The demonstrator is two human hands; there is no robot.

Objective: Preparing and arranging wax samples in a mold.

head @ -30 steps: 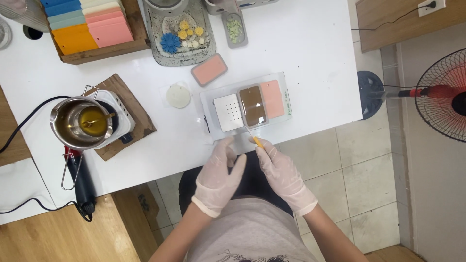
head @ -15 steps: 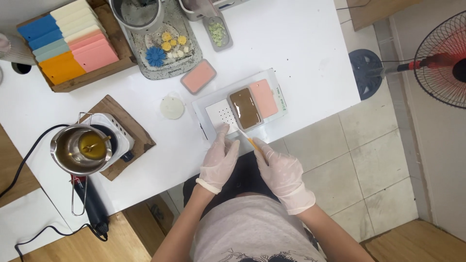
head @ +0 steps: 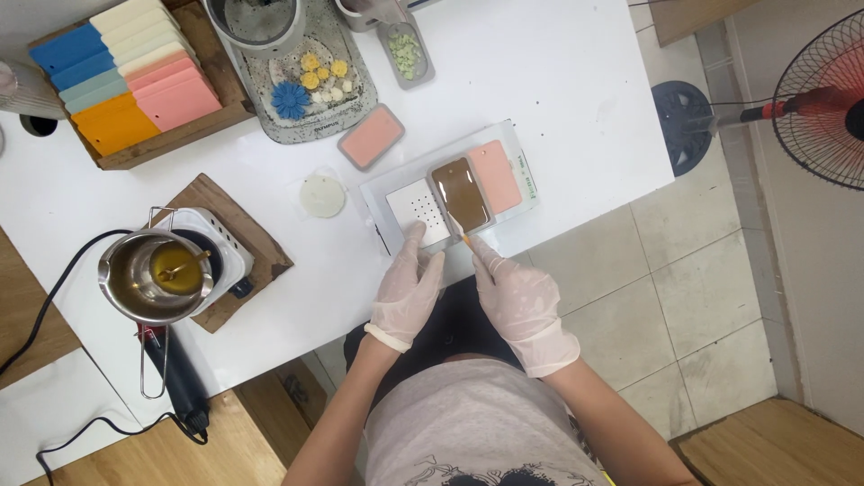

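Observation:
Both my hands wear white gloves at the near edge of the white table (head: pixel 558 81). My left hand (head: pixel 407 288) presses its fingertips on the near edge of a clear tray (head: pixel 531 193). That tray holds a white perforated mould (head: pixel 418 209), a brown filled slab (head: pixel 460 193) and a pink slab (head: pixel 498 175). My right hand (head: pixel 522 301) pinches a thin orange-tipped stick (head: pixel 468 239), whose tip touches the brown slab's near end.
A steel pot of yellow liquid (head: pixel 157 274) sits on a small hot plate on a wooden board at the left. Beyond lie a wooden box of coloured slabs (head: pixel 135 85), a tray with wax flowers (head: pixel 301 81), a pink slab (head: pixel 371 137) and a white disc (head: pixel 322 195). A fan (head: pixel 823 99) stands on the tiled floor.
The view has shifted, so the table sits further right and lower. My hands stay at the tray's near edge; the stick tip now rests at the brown slab.

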